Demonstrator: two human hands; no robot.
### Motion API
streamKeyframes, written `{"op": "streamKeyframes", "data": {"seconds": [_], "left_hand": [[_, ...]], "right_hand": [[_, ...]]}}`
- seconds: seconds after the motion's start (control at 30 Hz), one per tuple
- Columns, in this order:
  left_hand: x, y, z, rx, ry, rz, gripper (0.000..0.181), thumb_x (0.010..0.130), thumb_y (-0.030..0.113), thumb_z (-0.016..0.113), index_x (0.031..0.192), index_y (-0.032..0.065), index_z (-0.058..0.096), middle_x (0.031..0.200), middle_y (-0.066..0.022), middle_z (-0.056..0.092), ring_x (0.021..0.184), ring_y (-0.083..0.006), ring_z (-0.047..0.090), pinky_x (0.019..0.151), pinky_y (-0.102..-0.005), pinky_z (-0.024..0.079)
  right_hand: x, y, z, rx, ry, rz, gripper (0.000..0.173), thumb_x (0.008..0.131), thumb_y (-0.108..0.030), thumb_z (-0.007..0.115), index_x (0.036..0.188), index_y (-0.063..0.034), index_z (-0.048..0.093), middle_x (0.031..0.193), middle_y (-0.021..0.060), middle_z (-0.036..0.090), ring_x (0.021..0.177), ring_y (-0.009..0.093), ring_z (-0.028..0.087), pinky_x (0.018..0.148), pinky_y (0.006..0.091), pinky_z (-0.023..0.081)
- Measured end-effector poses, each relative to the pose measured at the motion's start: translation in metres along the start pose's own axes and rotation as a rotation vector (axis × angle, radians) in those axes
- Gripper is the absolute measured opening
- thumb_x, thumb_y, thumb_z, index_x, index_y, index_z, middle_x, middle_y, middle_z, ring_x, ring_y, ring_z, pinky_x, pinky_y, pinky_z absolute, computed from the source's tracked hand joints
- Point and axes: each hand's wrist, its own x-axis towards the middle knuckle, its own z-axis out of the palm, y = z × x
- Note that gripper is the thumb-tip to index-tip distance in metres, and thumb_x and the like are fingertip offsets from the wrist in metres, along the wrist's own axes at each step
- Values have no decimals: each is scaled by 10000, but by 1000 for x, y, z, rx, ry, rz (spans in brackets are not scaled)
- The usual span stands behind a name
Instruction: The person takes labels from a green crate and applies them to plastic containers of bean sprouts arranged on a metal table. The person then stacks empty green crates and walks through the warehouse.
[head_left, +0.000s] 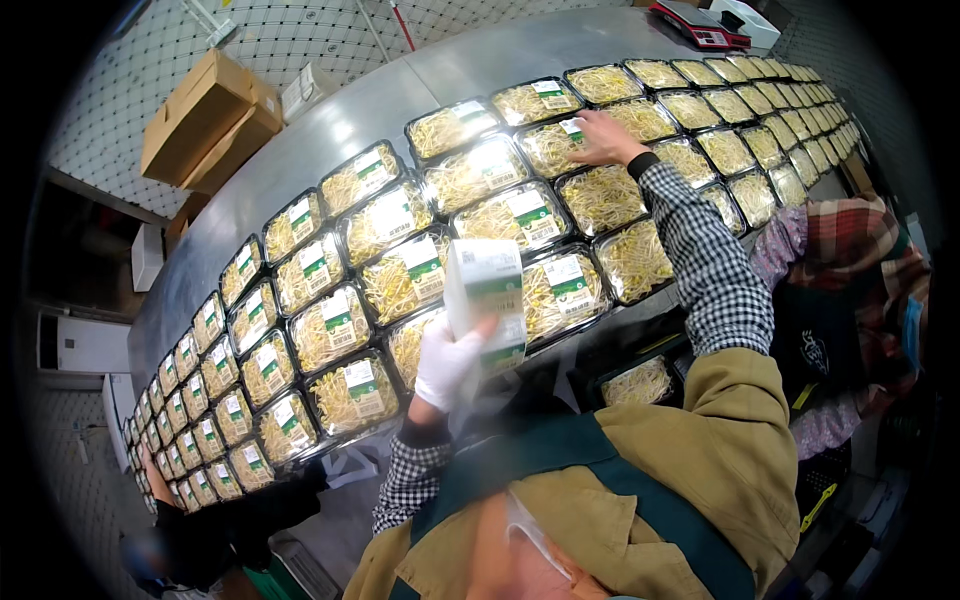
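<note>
My left hand (448, 358), in a white glove, grips a strip of printed labels (491, 281) that hangs in loose folds and is somewhat blurred. Behind it lie clear-lidded black trays of bean sprouts, one with a green and white label (568, 285). My bare right hand (609, 139) reaches over a sprout tray (546, 150) in the second row from the far edge. Its fingertips touch a label (571, 129) on that lid and partly cover it; thumb and fingers are apart. Left of this hand the trays bear labels, while most trays to its right look unlabelled.
The trays stand in close rows along a steel table (360, 97). A red scale (701, 26) is at the far right end. Cardboard boxes (199, 112) stand beyond the table. One person (847, 300) is on the right; another person's arm (156, 480) reaches in at left.
</note>
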Motion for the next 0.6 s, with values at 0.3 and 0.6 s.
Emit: {"op": "streamKeyframes", "data": {"seconds": [0.3,0.6], "left_hand": [[-13,27,-18,84,23,321,382,837,74,680,1195,3,569,1013,-46,654,918,-124,610,757,-252,502],[3,2,19,451,345,695,291,803,187,770,986,1,641,820,-29,663,714,-71,574,641,-234,482]], "right_hand": [[-180,-245,-95,1162,153,-239,223,859,-74,667,1071,-9,645,854,27,671,760,67,617,676,209,507],[-198,-251,-96,719,895,-315,186,760,43,677,909,-68,693,868,62,676,824,202,650,719,282,520]]}}
